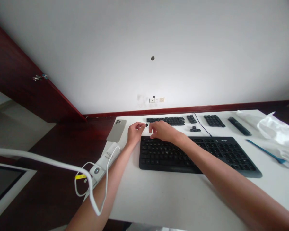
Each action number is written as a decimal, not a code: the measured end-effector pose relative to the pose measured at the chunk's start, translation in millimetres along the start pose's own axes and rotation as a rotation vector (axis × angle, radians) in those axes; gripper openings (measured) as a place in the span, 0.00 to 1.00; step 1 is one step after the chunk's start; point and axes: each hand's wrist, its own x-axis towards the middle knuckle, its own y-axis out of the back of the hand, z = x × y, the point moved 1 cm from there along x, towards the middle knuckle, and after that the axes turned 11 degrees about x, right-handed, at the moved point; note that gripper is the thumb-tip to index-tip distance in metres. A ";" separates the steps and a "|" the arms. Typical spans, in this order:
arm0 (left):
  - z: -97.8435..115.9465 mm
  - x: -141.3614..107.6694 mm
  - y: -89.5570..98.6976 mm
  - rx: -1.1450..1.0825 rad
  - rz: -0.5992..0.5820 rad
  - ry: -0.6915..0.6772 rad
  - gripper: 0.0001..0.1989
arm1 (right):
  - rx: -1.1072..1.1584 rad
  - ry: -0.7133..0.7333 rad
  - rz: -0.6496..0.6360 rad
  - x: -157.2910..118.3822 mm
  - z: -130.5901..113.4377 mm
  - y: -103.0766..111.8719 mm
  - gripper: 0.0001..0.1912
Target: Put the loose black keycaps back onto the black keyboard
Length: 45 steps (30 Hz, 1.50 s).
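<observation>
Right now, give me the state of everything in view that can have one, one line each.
left hand, pinching a keycap
small black keycap, held between the left hand's fingers
right hand, curled at the keyboard's top edge
black keyboard, flat on the desk, cable attached
loose keycaps, lying in rows beyond the keyboard
smartphone, face down, cameras up
white plastic bag, crumpled

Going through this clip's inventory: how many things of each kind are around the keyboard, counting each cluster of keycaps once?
Black keyboard: 1
Black keycap clusters: 4
Keycap in left hand: 1
Long dark bar: 1
Phone: 1
White corded device: 1
Blue stick: 1
White plastic bag: 1
Total: 11
</observation>
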 end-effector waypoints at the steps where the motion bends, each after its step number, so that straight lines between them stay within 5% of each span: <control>1: 0.3 0.4 0.0 -0.030 0.007 0.011 0.11 | 0.016 0.017 0.087 1.6 2.7 2.9 0.10; 7: 20.2 -6.0 2.3 -0.288 -0.014 0.139 0.11 | 0.176 0.239 0.361 9.1 7.8 1.7 0.13; 14: 30.8 -11.0 2.4 -0.381 -0.073 0.189 0.11 | 0.161 0.315 0.402 11.2 5.3 -4.0 0.06; 20: 26.9 -9.4 0.8 -0.358 -0.070 0.157 0.12 | 0.085 0.254 0.389 8.4 4.5 5.8 0.16; 30: 15.0 -7.2 1.2 -0.306 0.069 0.175 0.10 | 0.228 0.198 0.091 -7.8 -6.7 26.5 0.18; 37: 12.9 -5.9 1.2 -0.271 0.072 0.170 0.11 | 0.379 0.127 -0.316 -11.2 -14.0 10.1 0.13; 45: 13.0 -5.0 0.4 -0.264 0.053 0.164 0.10 | 0.341 0.061 -0.469 -7.4 -8.9 -2.3 0.13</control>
